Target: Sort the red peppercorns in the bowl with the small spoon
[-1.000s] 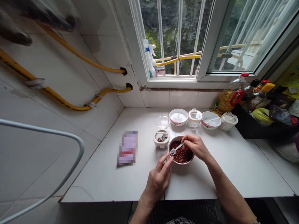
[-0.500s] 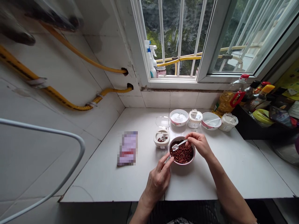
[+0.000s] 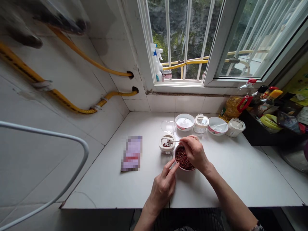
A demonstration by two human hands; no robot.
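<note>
My right hand pinches the handle of a small white spoon. The spoon's head is over the mouth of a small seasoning jar, whose clear lid is flipped up. Some dark red bits show inside the jar. Just right of it is a bowl full of reddish-brown peppercorns, partly hidden under my right hand. The fingertips of my left hand hold the bowl's near left rim.
Behind stand a bowl of white grains, a lidded jar, a bowl with a white spoon and another jar. A purple packet lies left. An oil bottle and a black box of bottles are right.
My right hand has moved left with the spoon, from above the peppercorns to the seasoning jar. My left hand stays at the bowl's rim.
</note>
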